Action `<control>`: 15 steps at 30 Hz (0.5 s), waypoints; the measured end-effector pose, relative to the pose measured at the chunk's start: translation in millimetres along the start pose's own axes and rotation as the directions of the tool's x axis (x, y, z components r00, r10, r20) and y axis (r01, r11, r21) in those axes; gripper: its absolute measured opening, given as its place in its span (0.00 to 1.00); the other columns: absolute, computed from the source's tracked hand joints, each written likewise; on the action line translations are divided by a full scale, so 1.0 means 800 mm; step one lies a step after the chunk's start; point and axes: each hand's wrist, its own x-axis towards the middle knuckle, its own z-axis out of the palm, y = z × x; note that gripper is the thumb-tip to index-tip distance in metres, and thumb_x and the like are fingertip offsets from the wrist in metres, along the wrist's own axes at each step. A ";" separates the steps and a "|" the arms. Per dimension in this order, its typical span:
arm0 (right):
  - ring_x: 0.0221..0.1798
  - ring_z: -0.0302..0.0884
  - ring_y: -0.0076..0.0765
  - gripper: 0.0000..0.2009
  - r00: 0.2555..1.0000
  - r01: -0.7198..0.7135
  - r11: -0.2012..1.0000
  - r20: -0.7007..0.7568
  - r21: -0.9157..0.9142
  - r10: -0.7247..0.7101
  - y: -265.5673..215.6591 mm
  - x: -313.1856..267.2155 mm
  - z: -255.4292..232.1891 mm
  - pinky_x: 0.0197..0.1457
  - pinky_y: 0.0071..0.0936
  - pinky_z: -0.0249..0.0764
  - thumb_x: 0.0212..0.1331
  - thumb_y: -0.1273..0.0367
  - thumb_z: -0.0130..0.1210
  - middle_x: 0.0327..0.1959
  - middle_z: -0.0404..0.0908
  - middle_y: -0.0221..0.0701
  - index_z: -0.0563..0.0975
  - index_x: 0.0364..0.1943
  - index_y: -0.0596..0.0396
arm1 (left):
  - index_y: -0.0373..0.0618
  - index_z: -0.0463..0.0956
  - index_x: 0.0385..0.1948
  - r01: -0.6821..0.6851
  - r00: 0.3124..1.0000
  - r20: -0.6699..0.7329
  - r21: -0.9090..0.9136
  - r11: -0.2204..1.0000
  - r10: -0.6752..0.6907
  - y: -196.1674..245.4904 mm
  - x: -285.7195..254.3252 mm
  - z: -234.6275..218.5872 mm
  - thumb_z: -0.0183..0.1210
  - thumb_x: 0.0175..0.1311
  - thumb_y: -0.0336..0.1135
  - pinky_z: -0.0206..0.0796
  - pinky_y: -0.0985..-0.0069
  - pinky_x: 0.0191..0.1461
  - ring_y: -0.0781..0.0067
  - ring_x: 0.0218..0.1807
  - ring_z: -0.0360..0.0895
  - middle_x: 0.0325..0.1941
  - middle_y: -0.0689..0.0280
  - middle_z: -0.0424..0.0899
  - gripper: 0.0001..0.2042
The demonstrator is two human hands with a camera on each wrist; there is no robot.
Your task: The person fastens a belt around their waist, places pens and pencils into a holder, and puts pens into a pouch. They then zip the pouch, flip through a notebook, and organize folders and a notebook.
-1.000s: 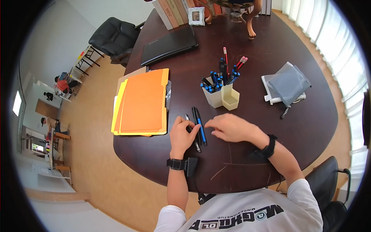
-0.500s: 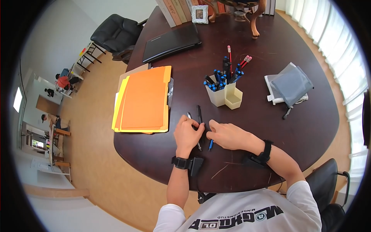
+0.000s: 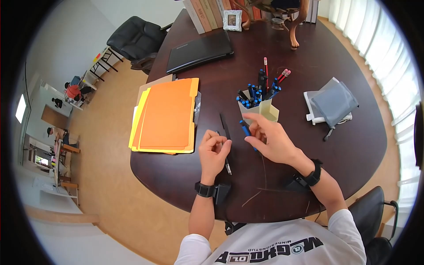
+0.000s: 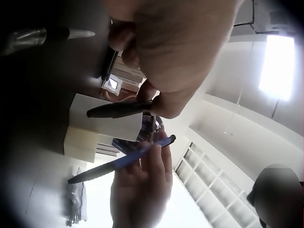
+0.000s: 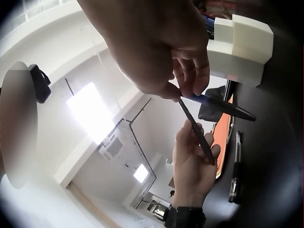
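Note:
My left hand (image 3: 214,155) pinches a black pen (image 3: 225,125) between thumb and fingers, its far end slanting up the desk. In my right hand (image 3: 274,140) is a blue pen (image 3: 245,128) with dark ends, gripped by thumb and fingers just in front of the pen holder. The left wrist view shows the blue pen (image 4: 128,159) tilted below the black pen (image 4: 114,110). On the desk beside my left hand lies a clear-barrelled pen with black parts (image 5: 236,166), partly hidden by that hand in the head view.
A pale pen holder (image 3: 270,112) carries several blue-capped pens and red pencils. Left of my hands lie orange and yellow folders (image 3: 165,117), with a black laptop (image 3: 201,51) behind. Grey mesh pouches (image 3: 333,104) lie at right. Books and a picture frame (image 3: 232,20) stand at the back.
My right hand has picked up the blue pen from beside the black one and moved forward toward the pen holder. My left hand now holds the black pen away from where it lay.

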 end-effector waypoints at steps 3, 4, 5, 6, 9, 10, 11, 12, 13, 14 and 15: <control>0.26 0.75 0.22 0.29 0.998 -0.030 0.995 -0.045 0.097 0.035 0.000 0.001 -0.002 0.33 0.21 0.73 0.59 0.77 0.62 0.29 0.75 0.30 0.67 0.66 0.54 | 0.36 0.79 0.27 -0.002 0.992 0.125 -0.042 0.999 0.007 0.009 -0.004 0.004 0.68 0.53 0.22 0.48 0.86 0.26 0.89 0.23 0.57 0.31 0.74 0.66 0.05; 0.26 0.75 0.23 0.29 0.998 -0.036 0.994 -0.043 0.104 0.041 -0.001 0.001 -0.001 0.33 0.21 0.73 0.59 0.77 0.61 0.29 0.75 0.30 0.67 0.66 0.54 | 0.37 0.79 0.27 -0.003 0.986 0.167 -0.044 0.999 0.011 0.010 -0.006 0.005 0.68 0.53 0.22 0.48 0.85 0.26 0.89 0.23 0.57 0.31 0.74 0.66 0.05; 0.26 0.75 0.23 0.28 0.998 -0.042 0.993 -0.040 0.111 0.047 -0.001 0.001 0.000 0.33 0.20 0.73 0.60 0.77 0.61 0.29 0.75 0.30 0.68 0.66 0.54 | 0.37 0.79 0.26 -0.004 0.978 0.209 -0.046 0.999 0.014 0.012 -0.007 0.006 0.68 0.53 0.22 0.48 0.85 0.26 0.89 0.23 0.57 0.31 0.74 0.66 0.05; 0.26 0.75 0.24 0.26 0.999 -0.030 0.993 -0.025 0.111 0.033 -0.001 0.000 0.002 0.33 0.21 0.73 0.60 0.77 0.61 0.29 0.75 0.30 0.69 0.64 0.55 | 0.37 0.79 0.26 -0.008 0.971 0.237 -0.053 0.999 0.021 0.016 -0.008 0.009 0.69 0.51 0.23 0.47 0.85 0.25 0.88 0.23 0.57 0.31 0.74 0.65 0.06; 0.26 0.74 0.25 0.19 1.000 -0.017 0.996 0.003 0.088 0.017 0.002 0.001 0.004 0.31 0.24 0.70 0.62 0.76 0.59 0.27 0.75 0.32 0.71 0.57 0.58 | 0.37 0.80 0.26 -0.031 0.948 0.318 -0.023 0.999 0.036 0.020 -0.009 0.012 0.69 0.50 0.23 0.47 0.84 0.25 0.87 0.22 0.57 0.30 0.73 0.65 0.06; 0.26 0.73 0.26 0.17 1.000 -0.026 0.998 0.003 0.065 0.026 0.002 0.001 0.003 0.31 0.25 0.69 0.62 0.75 0.59 0.27 0.75 0.33 0.72 0.55 0.59 | 0.36 0.78 0.25 -0.034 0.943 0.331 0.003 0.999 0.031 0.023 -0.010 0.013 0.68 0.49 0.22 0.47 0.85 0.26 0.88 0.23 0.56 0.31 0.73 0.66 0.07; 0.25 0.72 0.27 0.15 0.999 -0.036 0.998 0.002 0.041 0.036 0.002 0.002 0.002 0.31 0.26 0.68 0.63 0.75 0.58 0.27 0.74 0.33 0.72 0.52 0.59 | 0.36 0.78 0.25 -0.038 0.943 0.331 0.007 0.999 0.034 0.022 -0.010 0.014 0.69 0.49 0.22 0.47 0.85 0.26 0.88 0.23 0.56 0.31 0.74 0.66 0.07; 0.25 0.69 0.28 0.12 1.000 -0.016 0.999 -0.025 0.047 0.017 -0.002 0.003 0.002 0.30 0.29 0.66 0.63 0.75 0.58 0.25 0.74 0.34 0.72 0.48 0.60 | 0.36 0.78 0.25 -0.041 0.943 0.332 0.013 0.999 0.034 0.021 -0.010 0.015 0.69 0.49 0.22 0.47 0.85 0.26 0.88 0.23 0.56 0.31 0.74 0.65 0.07; 0.24 0.68 0.25 0.12 0.999 -0.009 0.999 -0.034 0.037 0.010 0.001 0.002 0.004 0.30 0.26 0.65 0.63 0.75 0.58 0.25 0.73 0.31 0.72 0.49 0.60 | 0.37 0.78 0.25 -0.042 0.943 0.332 0.019 0.999 0.033 0.021 -0.011 0.016 0.69 0.49 0.22 0.47 0.85 0.26 0.88 0.23 0.56 0.31 0.74 0.65 0.07; 0.24 0.67 0.22 0.13 0.999 -0.001 1.000 -0.042 0.027 0.002 0.005 0.002 0.006 0.30 0.23 0.65 0.63 0.75 0.58 0.24 0.71 0.28 0.73 0.50 0.59 | 0.37 0.79 0.26 -0.045 0.941 0.336 0.024 0.999 0.035 0.021 -0.011 0.017 0.69 0.49 0.22 0.47 0.85 0.26 0.89 0.23 0.56 0.31 0.74 0.66 0.07; 0.24 0.67 0.19 0.13 0.999 0.007 1.000 -0.051 0.017 -0.006 0.008 0.001 0.007 0.29 0.21 0.64 0.63 0.75 0.58 0.23 0.70 0.26 0.74 0.51 0.58 | 0.37 0.79 0.26 -0.048 0.940 0.340 0.029 0.998 0.035 0.021 -0.011 0.017 0.69 0.50 0.22 0.47 0.86 0.26 0.89 0.23 0.56 0.31 0.74 0.66 0.07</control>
